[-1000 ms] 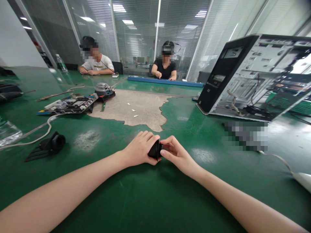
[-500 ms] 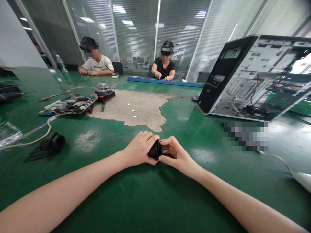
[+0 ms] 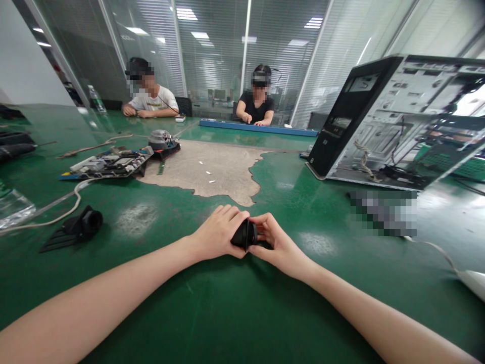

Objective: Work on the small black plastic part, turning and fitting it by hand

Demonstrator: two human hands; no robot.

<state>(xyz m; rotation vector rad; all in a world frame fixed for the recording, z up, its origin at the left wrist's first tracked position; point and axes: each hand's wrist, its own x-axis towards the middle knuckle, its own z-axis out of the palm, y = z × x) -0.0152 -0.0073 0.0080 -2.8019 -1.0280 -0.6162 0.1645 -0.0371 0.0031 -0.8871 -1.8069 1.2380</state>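
Note:
A small black plastic part point(image 3: 240, 236) with a thin flange and a rounded end is held low over the green table point(image 3: 212, 313), in the middle of the view. My left hand point(image 3: 215, 233) wraps round its left side, fingers over the top and thumb near the flange. From the right, the bent fingers and thumb of my right hand point(image 3: 281, 246) grip the flange and rounded end. Some fingertips are hidden behind the part. Farther left lies another black plastic piece point(image 3: 78, 230) with a round opening and a slatted flat section.
An open computer case point(image 3: 341, 121) stands at right, a pixelated object point(image 3: 382, 212) before it. At left are a circuit board point(image 3: 109, 164), a cooling fan point(image 3: 162, 141), a white cable point(image 3: 78, 197) and a plastic bottle point(image 3: 15, 210). Two people sit across the table, one behind a blue bar point(image 3: 257, 128).
The black part has turned a little between my hands, and more of its rounded end shows on the right. Both hands stay almost in place.

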